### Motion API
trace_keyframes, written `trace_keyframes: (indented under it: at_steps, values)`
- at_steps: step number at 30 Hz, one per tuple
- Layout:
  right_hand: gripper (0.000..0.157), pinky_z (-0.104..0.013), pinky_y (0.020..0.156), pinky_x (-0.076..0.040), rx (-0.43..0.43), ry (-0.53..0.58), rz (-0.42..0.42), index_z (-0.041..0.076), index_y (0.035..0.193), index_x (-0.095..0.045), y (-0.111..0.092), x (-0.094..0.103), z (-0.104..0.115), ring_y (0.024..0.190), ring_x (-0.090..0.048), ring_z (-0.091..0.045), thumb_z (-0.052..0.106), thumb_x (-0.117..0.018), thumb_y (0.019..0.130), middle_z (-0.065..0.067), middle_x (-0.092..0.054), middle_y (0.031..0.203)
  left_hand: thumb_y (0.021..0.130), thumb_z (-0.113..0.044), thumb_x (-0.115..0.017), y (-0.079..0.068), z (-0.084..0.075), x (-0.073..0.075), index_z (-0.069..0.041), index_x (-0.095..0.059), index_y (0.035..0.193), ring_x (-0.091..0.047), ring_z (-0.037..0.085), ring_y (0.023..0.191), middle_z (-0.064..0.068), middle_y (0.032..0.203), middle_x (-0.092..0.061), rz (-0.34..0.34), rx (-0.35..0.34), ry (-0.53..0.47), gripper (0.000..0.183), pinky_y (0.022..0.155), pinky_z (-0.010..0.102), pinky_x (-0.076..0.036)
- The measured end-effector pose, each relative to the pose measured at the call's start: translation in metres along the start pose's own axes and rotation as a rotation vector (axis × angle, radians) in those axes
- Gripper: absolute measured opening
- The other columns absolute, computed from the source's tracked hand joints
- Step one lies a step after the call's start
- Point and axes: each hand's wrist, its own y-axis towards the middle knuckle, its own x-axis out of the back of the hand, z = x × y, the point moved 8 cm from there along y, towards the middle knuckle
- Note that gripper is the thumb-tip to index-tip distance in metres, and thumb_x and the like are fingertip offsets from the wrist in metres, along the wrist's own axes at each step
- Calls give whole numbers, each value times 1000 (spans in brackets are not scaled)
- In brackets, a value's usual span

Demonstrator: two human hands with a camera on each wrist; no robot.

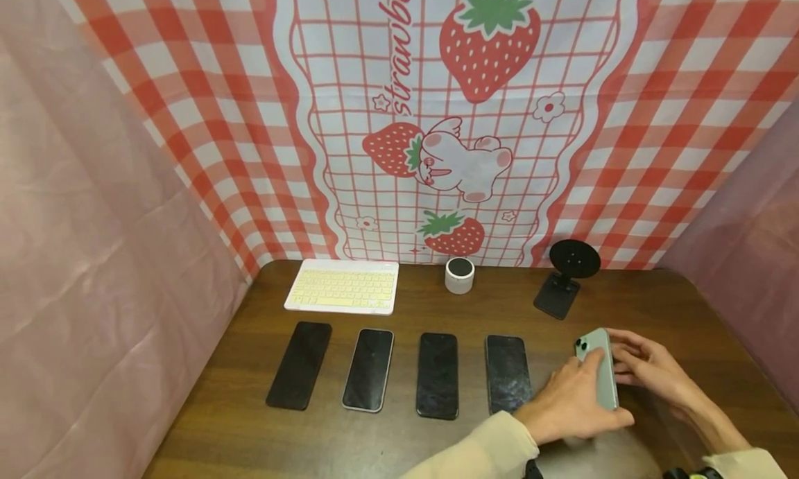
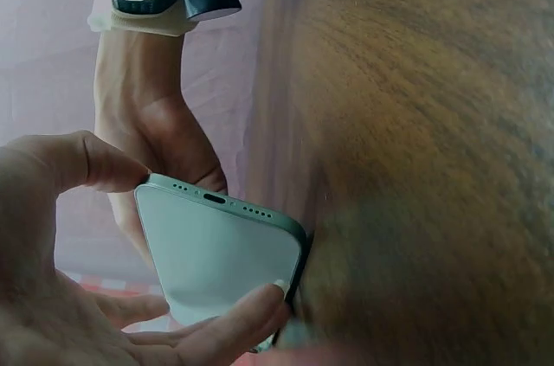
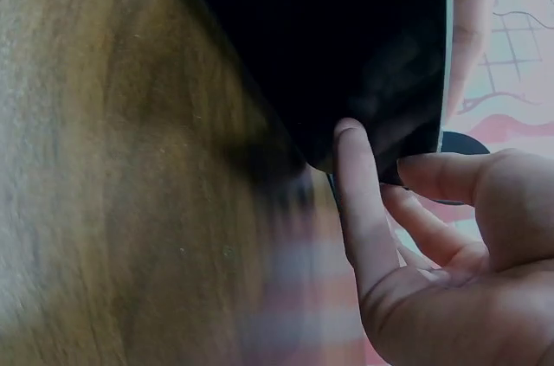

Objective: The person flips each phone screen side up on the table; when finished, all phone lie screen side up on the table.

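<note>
A pale green smartphone (image 1: 604,375) is tilted up on its long edge at the right of the table, between both hands. My left hand (image 1: 571,399) grips it from the left, with fingers across the back and the thumb at a bottom corner, as the left wrist view shows. Around the camera end, my right hand (image 1: 652,368) pinches the phone. In the right wrist view one finger lies on the dark screen (image 3: 346,37), and other fingers reach behind the edge. The phone's lower long edge is at or near the tabletop; contact is hard to tell.
Several dark phones lie in a row to the left, the nearest phone (image 1: 507,368) partly behind my left forearm. Behind them are a white keyboard (image 1: 342,287), a small white cylinder (image 1: 459,278) with a black top, and a black stand (image 1: 557,297). A checked cloth (image 1: 250,105) hangs behind the table.
</note>
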Motion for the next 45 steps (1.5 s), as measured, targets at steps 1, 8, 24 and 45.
trace_keyframes:
  at_steps: [1, 8, 24, 45]
  values:
    - [36, -27, 75, -62, -9, -4, 10, 15, 147, -50, 0, -2, -1, 88, -73, -6, 12, -48, 111, 28, -69, 103, 84, -53, -77, 0, 0, 1, -38, -33, 157, -56, 2, 89, -9, 124, -61, 6, -11, -15, 87, 74, 20, -47]
    - [60, -30, 78, -62, -70, -26, 90, -19, 154, -15, 3, -13, -4, 91, -71, -7, 15, -42, 113, 21, -67, 106, 88, -45, -75, -3, 8, 6, -39, -32, 159, -60, 3, 96, -7, 138, -60, 58, -15, -141, 84, 76, 21, -50]
    - [66, -34, 84, -63, -103, -54, 95, -14, 155, -30, 3, -22, -3, 99, -76, -14, 26, -55, 109, -28, -62, 135, 84, -13, -80, -10, 24, 26, -16, -41, 158, -67, -12, 76, -5, 130, -70, 60, -78, -370, 83, 63, 8, -50]
    - [78, -32, 76, -62, -126, -201, 18, -10, 152, -40, 3, -28, 3, 93, -67, -7, 24, -78, 94, -27, -61, 129, 74, -6, -93, -18, 57, 34, -9, -55, 146, -70, -6, 68, -10, 109, -73, 30, 123, -354, 81, 63, 9, -51]
